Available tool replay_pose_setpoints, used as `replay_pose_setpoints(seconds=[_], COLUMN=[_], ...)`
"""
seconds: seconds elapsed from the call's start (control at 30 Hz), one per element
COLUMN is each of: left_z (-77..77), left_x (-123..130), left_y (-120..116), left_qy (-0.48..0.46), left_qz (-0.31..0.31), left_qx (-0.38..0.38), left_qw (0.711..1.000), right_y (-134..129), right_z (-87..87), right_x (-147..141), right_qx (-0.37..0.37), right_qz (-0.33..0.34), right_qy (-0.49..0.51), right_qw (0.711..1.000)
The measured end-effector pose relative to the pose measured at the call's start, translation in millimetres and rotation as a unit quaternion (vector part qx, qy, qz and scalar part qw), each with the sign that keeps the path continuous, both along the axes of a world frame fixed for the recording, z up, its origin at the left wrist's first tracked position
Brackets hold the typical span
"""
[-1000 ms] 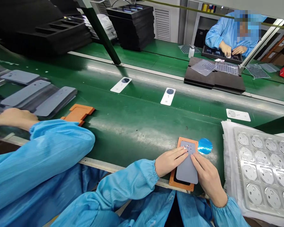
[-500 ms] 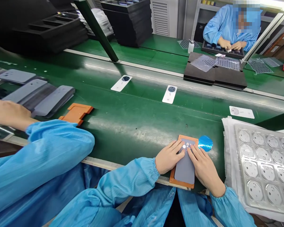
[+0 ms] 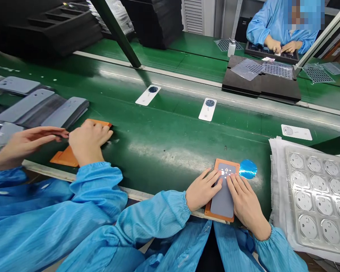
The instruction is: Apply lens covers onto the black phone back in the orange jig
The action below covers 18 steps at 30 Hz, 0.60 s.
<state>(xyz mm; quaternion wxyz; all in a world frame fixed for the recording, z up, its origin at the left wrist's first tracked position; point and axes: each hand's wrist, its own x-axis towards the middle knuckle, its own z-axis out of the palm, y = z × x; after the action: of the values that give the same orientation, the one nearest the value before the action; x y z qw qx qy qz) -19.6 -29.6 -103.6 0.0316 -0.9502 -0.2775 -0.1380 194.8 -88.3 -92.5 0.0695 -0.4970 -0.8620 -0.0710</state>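
A grey phone back panel (image 3: pixel 222 200) with small holes near its top lies in an orange fixture (image 3: pixel 219 217) at the bench's front edge. My left hand (image 3: pixel 204 189) rests on the panel's left side, fingers extended towards the holes. From the right, my right hand (image 3: pixel 245 200) lies over the panel's other edge with its fingers stretched out beside each other. Both hands press flat and grasp nothing. Touching the fixture's upper right is a round blue film (image 3: pixel 248 169).
Clear trays of round parts (image 3: pixel 303 200) stand at the right. White cards (image 3: pixel 207 109) lie mid-bench. At the left a co-worker's hands (image 3: pixel 87 141) are over another orange fixture (image 3: pixel 65 158), near stacked grey panels (image 3: pixel 25 105). Another person sits across, behind dark foam blocks (image 3: pixel 240 81).
The co-worker's hands at the left have come over the orange fixture there. My hands keep nearly the same place on the grey panel. The view has shifted slightly.
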Motion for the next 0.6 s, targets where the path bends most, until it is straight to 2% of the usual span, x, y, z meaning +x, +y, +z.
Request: replay_pose_setpoints(seconds=[0.1, 0.27, 0.37, 0.43, 0.47, 0.5, 0.53, 0.57, 0.6], left_z=[1.1, 2.9, 2.2, 4.4, 7.2, 11.4, 17.0, 23.8, 31.6], left_x=[2, 0, -10, -13, -13, -10, -5, 2, 10], left_y=[-8, -7, 1, 5, 6, 6, 4, 2, 0], left_qy=[0.005, 0.007, -0.020, -0.090, -0.148, -0.217, -0.292, -0.362, -0.420], left_qz=[0.012, 0.023, -0.003, 0.008, 0.032, 0.063, 0.091, 0.108, 0.109], left_qx=[-0.031, -0.133, -0.239, -0.315, -0.349, -0.381, -0.411, -0.440, -0.468], left_qw=[0.999, 0.991, 0.971, 0.945, 0.925, 0.896, 0.859, 0.815, 0.770], right_y=[-6, -7, -5, -5, -5, -5, -4, -3, 0], right_z=[1.8, 0.6, -3.6, -4.1, -2.9, -0.5, 3.0, 7.2, 11.9], right_x=[1, 2, 5, 7, 7, 6, 4, 2, -2], right_qx=[-0.008, -0.026, -0.022, -0.006, -0.004, -0.009, -0.019, -0.038, -0.063], right_qz=[0.004, -0.001, 0.002, 0.020, 0.025, 0.018, -0.004, -0.037, -0.071], right_qy=[0.005, 0.031, 0.087, 0.183, 0.255, 0.345, 0.454, 0.571, 0.683], right_qw=[1.000, 0.999, 0.996, 0.983, 0.967, 0.938, 0.891, 0.819, 0.724])
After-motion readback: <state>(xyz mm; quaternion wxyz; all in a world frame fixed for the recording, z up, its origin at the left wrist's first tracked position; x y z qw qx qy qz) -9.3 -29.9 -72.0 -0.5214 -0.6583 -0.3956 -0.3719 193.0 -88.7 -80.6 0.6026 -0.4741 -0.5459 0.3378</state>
